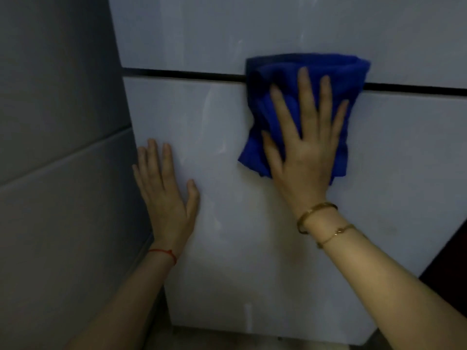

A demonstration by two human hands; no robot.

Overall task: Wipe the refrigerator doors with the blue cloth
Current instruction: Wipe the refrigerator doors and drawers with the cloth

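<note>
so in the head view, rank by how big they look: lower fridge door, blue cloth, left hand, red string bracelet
1. lower fridge door, by far the largest
2. blue cloth, partly covered by the right hand
3. left hand, only slightly smaller than the cloth; unsure, since part of the cloth is hidden
4. red string bracelet, smallest

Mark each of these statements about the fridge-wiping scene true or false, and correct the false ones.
1. The right hand presses a crumpled blue cloth flat against the white refrigerator. True.
2. The cloth lies wholly on the lower white door. False: it straddles the dark horizontal gap, reaching onto the upper white door.
3. The left hand holds a second cloth. False: it rests bare and open-palmed on the lower door.
4. A thin red string circles the left wrist. True.
5. The right wrist is bare. False: it wears gold bracelets.
</note>
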